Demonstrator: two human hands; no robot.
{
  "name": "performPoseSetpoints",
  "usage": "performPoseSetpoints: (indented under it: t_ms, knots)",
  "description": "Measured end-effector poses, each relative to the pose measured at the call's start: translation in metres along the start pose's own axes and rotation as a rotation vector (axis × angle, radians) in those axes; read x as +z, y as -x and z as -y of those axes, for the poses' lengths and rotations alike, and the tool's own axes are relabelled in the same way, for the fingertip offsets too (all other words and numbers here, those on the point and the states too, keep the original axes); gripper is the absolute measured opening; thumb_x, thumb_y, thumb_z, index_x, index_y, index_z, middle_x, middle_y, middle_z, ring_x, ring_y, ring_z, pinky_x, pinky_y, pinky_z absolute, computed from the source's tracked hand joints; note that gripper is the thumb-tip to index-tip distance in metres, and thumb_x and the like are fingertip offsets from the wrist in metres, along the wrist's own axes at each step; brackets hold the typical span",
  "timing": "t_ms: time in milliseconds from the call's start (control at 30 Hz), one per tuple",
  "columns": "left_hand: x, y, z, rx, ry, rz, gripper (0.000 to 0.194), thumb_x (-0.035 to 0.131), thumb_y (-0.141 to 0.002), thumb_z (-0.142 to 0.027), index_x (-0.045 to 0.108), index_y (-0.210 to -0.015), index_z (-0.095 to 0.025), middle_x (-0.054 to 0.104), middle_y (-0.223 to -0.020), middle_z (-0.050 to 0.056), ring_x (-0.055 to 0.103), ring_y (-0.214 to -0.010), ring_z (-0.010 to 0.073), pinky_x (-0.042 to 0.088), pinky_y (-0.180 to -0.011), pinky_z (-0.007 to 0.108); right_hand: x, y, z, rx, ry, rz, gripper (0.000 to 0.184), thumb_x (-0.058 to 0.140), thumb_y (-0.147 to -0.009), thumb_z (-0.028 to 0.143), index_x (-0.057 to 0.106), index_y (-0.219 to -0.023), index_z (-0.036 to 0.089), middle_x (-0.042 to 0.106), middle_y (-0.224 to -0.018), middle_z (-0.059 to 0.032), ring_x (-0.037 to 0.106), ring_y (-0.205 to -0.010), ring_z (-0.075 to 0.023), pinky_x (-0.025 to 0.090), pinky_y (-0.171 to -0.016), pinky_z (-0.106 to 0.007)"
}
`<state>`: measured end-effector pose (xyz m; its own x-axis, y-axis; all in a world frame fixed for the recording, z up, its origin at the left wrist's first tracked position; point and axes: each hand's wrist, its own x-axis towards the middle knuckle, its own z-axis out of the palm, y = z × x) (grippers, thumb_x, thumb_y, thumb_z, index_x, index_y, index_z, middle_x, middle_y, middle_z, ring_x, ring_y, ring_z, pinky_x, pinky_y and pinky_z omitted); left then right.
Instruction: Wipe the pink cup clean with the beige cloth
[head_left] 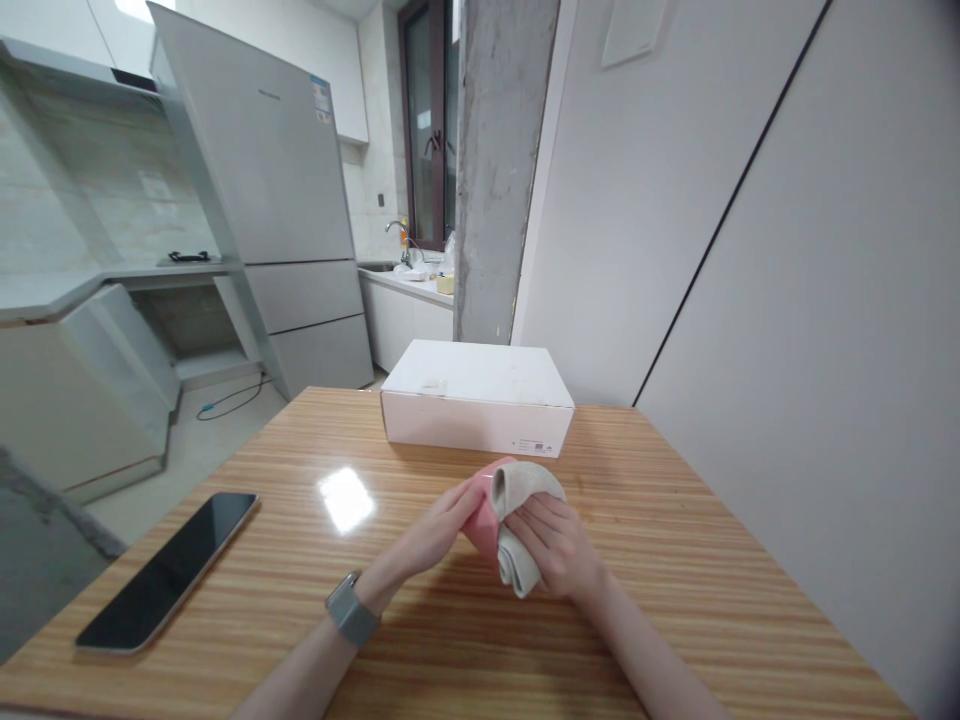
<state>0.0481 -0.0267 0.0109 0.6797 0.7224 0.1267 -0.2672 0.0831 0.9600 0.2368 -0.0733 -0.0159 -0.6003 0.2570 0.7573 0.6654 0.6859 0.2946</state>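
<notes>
My left hand (439,525) and my right hand (551,545) meet over the middle of a striped wooden table (660,560). Between them is a pink object (480,522), partly hidden, its shape unclear. A folded beige fabric piece (521,505), possibly a sock, lies against it. My right fingers press on the beige fabric, while my left fingers grip the pink object. A grey band (352,610) circles my left wrist.
A white cardboard box (476,400) stands at the table's far edge. A large black-screened phone (169,570) lies at the left. Beyond the table are a silver refrigerator (277,190), a sink counter (401,285) and a concrete pillar (495,170).
</notes>
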Motion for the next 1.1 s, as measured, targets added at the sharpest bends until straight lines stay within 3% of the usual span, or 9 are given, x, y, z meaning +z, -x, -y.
performPoseSetpoints:
  t_ms: [133, 267, 367, 467, 600, 767, 867, 1000, 1100]
  knots:
    - [-0.002, 0.002, 0.016, 0.029, 0.052, 0.089, 0.042, 0.058, -0.086, -0.039, 0.056, -0.125, -0.021, 0.059, -0.126, 0.007, 0.047, -0.122, 0.0240, 0.029, -0.107, 0.038, -0.002, 0.005, 0.001, 0.080, 0.072, -0.113, 0.037, 0.031, -0.095, 0.026, 0.062, -0.103, 0.008, 0.071, -0.083, -0.0154, 0.068, -0.079, -0.0259, 0.053, -0.076, -0.042]
    - [-0.007, -0.004, 0.024, -0.016, 0.188, 0.061, 0.036, 0.054, -0.086, -0.044, 0.061, -0.108, -0.016, 0.066, -0.102, 0.007, 0.058, -0.099, 0.0216, 0.041, -0.093, 0.037, 0.000, 0.001, 0.012, 0.080, 0.020, -0.108, 0.040, 0.032, -0.095, 0.031, 0.062, -0.105, 0.008, 0.071, -0.085, -0.0154, 0.067, -0.082, -0.0258, 0.053, -0.077, -0.041]
    - [-0.010, -0.006, 0.019, 0.010, -0.007, -0.033, 0.045, 0.042, -0.090, -0.052, 0.065, -0.096, -0.013, 0.068, -0.092, 0.007, 0.058, -0.098, 0.0231, 0.038, -0.098, 0.037, 0.001, -0.007, 0.019, -0.010, -0.046, -0.041, 0.039, 0.030, -0.095, 0.024, 0.062, -0.107, 0.005, 0.072, -0.086, -0.0147, 0.068, -0.084, -0.0238, 0.053, -0.080, -0.037]
    - [-0.010, -0.004, 0.009, 0.017, -0.155, -0.041, 0.039, 0.051, -0.086, -0.049, 0.068, -0.096, -0.015, 0.070, -0.097, 0.006, 0.056, -0.106, 0.0262, 0.034, -0.103, 0.038, 0.004, -0.011, 0.019, -0.058, -0.085, -0.020, 0.039, 0.030, -0.093, 0.018, 0.061, -0.110, 0.003, 0.071, -0.087, -0.0156, 0.067, -0.087, -0.0232, 0.053, -0.080, -0.036]
    - [-0.005, -0.001, -0.001, 0.032, -0.230, -0.047, 0.038, 0.048, -0.088, -0.047, 0.069, -0.100, -0.017, 0.070, -0.104, 0.005, 0.056, -0.107, 0.0261, 0.035, -0.103, 0.037, 0.006, -0.009, 0.013, -0.042, -0.115, 0.006, 0.040, 0.031, -0.092, 0.021, 0.058, -0.114, 0.002, 0.071, -0.091, -0.0169, 0.066, -0.092, -0.0245, 0.053, -0.082, -0.038]
    - [0.001, 0.001, -0.005, 0.077, -0.355, -0.066, 0.046, 0.040, -0.093, -0.047, 0.061, -0.117, -0.016, 0.063, -0.121, 0.008, 0.052, -0.117, 0.0232, 0.032, -0.107, 0.035, 0.003, -0.007, 0.008, 0.045, -0.110, 0.043, 0.035, 0.036, -0.090, 0.022, 0.058, -0.113, 0.006, 0.070, -0.093, -0.0165, 0.065, -0.090, -0.0254, 0.052, -0.083, -0.039]
    - [0.000, 0.002, 0.002, 0.056, -0.265, -0.055, 0.043, 0.047, -0.091, -0.046, 0.057, -0.121, -0.017, 0.061, -0.124, 0.008, 0.048, -0.122, 0.0234, 0.029, -0.109, 0.036, 0.002, -0.004, 0.008, 0.164, -0.141, 0.031, 0.036, 0.036, -0.088, 0.024, 0.057, -0.113, 0.009, 0.068, -0.096, -0.0165, 0.063, -0.092, -0.0278, 0.050, -0.083, -0.044]
    - [0.000, 0.001, 0.016, -0.019, 0.040, 0.019, 0.042, 0.059, -0.086, -0.040, 0.054, -0.123, -0.020, 0.059, -0.123, 0.008, 0.050, -0.118, 0.0244, 0.033, -0.105, 0.040, 0.004, 0.001, 0.010, 0.425, -0.240, -0.041, 0.035, 0.035, -0.089, 0.026, 0.055, -0.115, 0.013, 0.063, -0.107, -0.0170, 0.059, -0.102, -0.0305, 0.047, -0.086, -0.048]
    - [0.001, -0.004, 0.026, -0.029, 0.237, 0.050, 0.040, 0.065, -0.081, -0.034, 0.055, -0.117, -0.021, 0.062, -0.115, 0.007, 0.055, -0.110, 0.0230, 0.037, -0.099, 0.040, 0.006, 0.004, 0.010, 0.461, -0.238, -0.091, 0.034, 0.036, -0.089, 0.026, 0.056, -0.114, 0.014, 0.064, -0.106, -0.0162, 0.060, -0.101, -0.0303, 0.047, -0.086, -0.048]
